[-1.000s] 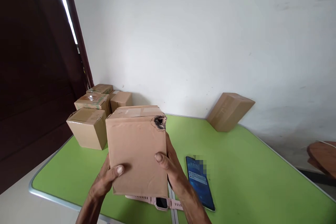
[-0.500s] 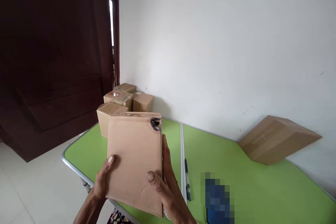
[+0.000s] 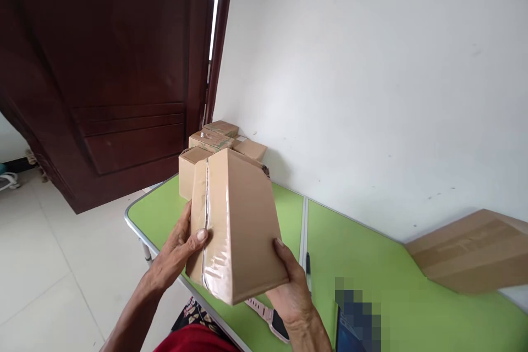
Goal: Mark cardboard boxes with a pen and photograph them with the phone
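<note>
A brown cardboard box (image 3: 253, 225) is held up above the green table, tilted, with a taped seam facing left and a dark damaged hole at its far top corner. My left hand (image 3: 181, 247) grips its left side, thumb on the clear tape along the seam. From the right, my right hand (image 3: 292, 286) clasps the lower edge, its thumb on the broad face and its fingers partly hidden beneath. Under the box, partly covered by it and my right wrist, lies a smartwatch with a pink strap (image 3: 262, 311).
Several cardboard boxes (image 3: 210, 140) stand at the table's far left corner. Another cardboard box (image 3: 474, 253) leans against the wall at right. A dark marker (image 3: 308, 269) lies by the seam of the green table (image 3: 284, 203). A partly pixelated blue object (image 3: 350, 327) is at the front.
The box has been turned so its taped side shows, and the damaged corner now faces away. My left thumb has moved onto the tape. The view has swung left, uncovering the smartwatch.
</note>
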The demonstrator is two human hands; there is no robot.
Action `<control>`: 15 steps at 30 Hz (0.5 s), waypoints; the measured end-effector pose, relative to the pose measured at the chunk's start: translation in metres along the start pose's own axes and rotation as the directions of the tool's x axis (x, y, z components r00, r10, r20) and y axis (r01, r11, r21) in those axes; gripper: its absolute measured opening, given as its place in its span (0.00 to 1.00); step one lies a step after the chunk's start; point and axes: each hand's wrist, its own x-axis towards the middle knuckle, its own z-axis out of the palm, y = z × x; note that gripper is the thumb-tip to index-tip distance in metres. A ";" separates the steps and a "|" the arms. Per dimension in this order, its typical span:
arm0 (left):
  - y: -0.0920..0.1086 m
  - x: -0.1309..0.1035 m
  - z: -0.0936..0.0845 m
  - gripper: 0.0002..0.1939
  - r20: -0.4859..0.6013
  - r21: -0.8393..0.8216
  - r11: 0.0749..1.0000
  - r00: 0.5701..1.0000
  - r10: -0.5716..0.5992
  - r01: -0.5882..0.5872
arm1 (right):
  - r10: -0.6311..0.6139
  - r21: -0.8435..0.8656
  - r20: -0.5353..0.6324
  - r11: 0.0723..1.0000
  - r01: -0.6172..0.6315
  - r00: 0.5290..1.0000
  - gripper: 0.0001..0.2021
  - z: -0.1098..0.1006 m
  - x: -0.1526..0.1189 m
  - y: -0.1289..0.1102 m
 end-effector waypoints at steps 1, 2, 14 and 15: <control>-0.001 -0.002 -0.001 0.61 -0.006 0.022 1.000 1.000 0.021 -0.021 | 0.019 0.013 -0.002 1.000 -0.019 1.000 0.30 -0.001 -0.001 0.000; -0.002 -0.004 -0.003 0.62 -0.029 0.072 0.996 0.998 0.062 -0.060 | 0.046 0.016 -0.001 0.999 -0.046 0.999 0.29 -0.002 -0.002 0.000; -0.051 -0.047 -0.056 0.47 -0.256 0.538 0.794 0.842 0.474 -0.283 | 0.357 -0.226 0.445 0.932 -0.282 0.821 0.49 0.047 0.016 0.006; -0.055 -0.048 -0.062 0.47 -0.332 0.455 0.857 0.847 0.414 -0.241 | 0.366 -0.253 0.476 0.928 -0.274 0.800 0.50 0.054 0.019 0.010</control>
